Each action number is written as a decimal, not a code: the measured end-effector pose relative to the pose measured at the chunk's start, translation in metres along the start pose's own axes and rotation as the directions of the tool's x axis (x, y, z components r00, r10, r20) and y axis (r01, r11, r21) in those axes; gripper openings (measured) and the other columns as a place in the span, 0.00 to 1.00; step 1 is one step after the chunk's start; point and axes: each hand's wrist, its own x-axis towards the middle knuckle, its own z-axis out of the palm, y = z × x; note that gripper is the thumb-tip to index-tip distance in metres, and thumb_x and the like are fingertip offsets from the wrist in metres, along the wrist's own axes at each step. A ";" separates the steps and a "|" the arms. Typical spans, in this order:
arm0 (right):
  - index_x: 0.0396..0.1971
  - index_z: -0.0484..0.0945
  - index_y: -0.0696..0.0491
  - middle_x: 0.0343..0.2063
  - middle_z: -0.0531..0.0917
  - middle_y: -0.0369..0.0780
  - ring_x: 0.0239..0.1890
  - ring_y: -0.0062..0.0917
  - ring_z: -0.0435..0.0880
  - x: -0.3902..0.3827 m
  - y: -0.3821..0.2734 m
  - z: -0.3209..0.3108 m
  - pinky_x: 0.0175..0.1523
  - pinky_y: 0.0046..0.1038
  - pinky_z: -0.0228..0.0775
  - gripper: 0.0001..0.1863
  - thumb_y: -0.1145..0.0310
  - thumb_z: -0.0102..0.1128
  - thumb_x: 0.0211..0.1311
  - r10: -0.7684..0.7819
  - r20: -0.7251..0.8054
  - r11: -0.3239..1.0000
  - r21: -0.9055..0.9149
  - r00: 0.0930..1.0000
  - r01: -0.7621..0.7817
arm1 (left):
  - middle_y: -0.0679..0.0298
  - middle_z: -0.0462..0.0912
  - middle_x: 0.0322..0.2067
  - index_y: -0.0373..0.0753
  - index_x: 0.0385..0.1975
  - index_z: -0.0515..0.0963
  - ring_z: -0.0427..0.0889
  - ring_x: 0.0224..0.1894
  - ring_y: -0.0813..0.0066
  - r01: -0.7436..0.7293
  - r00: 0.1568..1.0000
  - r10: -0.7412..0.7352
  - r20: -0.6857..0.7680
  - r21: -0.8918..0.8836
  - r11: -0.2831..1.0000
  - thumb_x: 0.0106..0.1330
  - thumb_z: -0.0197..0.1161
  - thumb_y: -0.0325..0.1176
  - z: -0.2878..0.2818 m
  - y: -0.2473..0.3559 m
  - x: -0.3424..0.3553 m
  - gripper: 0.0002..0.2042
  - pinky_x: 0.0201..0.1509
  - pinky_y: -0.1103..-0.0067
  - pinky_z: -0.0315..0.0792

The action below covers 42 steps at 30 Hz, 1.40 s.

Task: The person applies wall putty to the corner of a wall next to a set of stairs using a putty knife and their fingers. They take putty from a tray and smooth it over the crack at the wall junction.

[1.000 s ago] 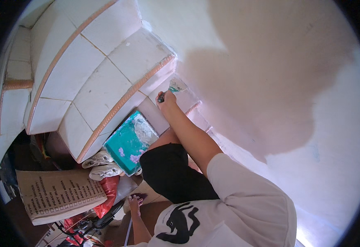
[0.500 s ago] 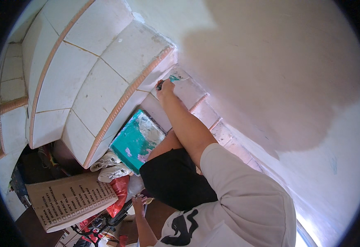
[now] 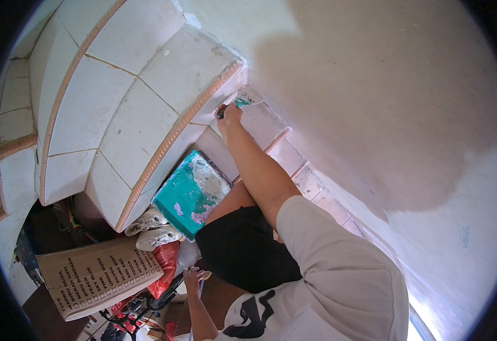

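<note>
My right hand [image 3: 231, 115] reaches forward to the corner where the tiled step meets the wall. It is closed on a dark-handled tool [image 3: 220, 112] with a teal-smeared end [image 3: 241, 102]; whether this is a brush or a scraper is too small to tell. The tool's end is at the stained back of the step tread [image 3: 262, 122]. Down by my left side, my left hand [image 3: 192, 279] has bent fingers beside a small yellowish thing [image 3: 206, 275], and its grip is unclear. A teal rectangular tray-like piece [image 3: 174, 196], smeared white and pink, lies beside my bare leg.
White tiled stairs [image 3: 140, 119] with ribbed pinkish edges rise at left. A plain wall [image 3: 373, 131] bounds the right. At lower left are a brown cardboard box [image 3: 103, 275], whitish shoes [image 3: 155, 233], a red plastic bag [image 3: 166, 267] and a bicycle part [image 3: 146, 307].
My right hand and the tool have shifted slightly up toward the corner. My left hand stays nearly where it was.
</note>
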 end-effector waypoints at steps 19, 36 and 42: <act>0.49 0.57 0.49 0.22 0.73 0.37 0.18 0.20 0.71 -0.057 -0.001 0.021 0.20 0.24 0.62 0.11 0.64 0.43 0.72 -0.149 0.028 0.987 -0.054 0.988 0.151 | 0.48 0.75 0.50 0.33 0.68 0.41 0.82 0.45 0.57 0.002 1.000 -0.001 0.025 -0.025 1.000 0.68 0.52 0.38 0.015 -0.003 0.003 0.35 0.46 0.66 0.76; 0.51 0.59 0.51 0.23 0.75 0.38 0.19 0.21 0.73 -0.118 0.001 0.037 0.20 0.24 0.63 0.14 0.65 0.45 0.71 -0.227 0.055 0.967 -0.103 0.972 0.232 | 0.48 0.75 0.48 0.34 0.69 0.40 0.83 0.42 0.58 0.026 1.000 -0.025 0.003 -0.100 0.995 0.69 0.52 0.38 0.011 -0.016 -0.007 0.35 0.45 0.67 0.77; 0.47 0.56 0.48 0.26 0.73 0.39 0.21 0.22 0.72 -0.133 -0.005 0.037 0.22 0.25 0.65 0.10 0.64 0.44 0.72 -0.279 0.093 0.941 -0.171 0.956 0.291 | 0.49 0.76 0.45 0.35 0.69 0.39 0.84 0.40 0.59 0.007 1.000 -0.005 0.020 -0.115 0.993 0.69 0.52 0.37 0.011 -0.030 -0.006 0.35 0.40 0.68 0.78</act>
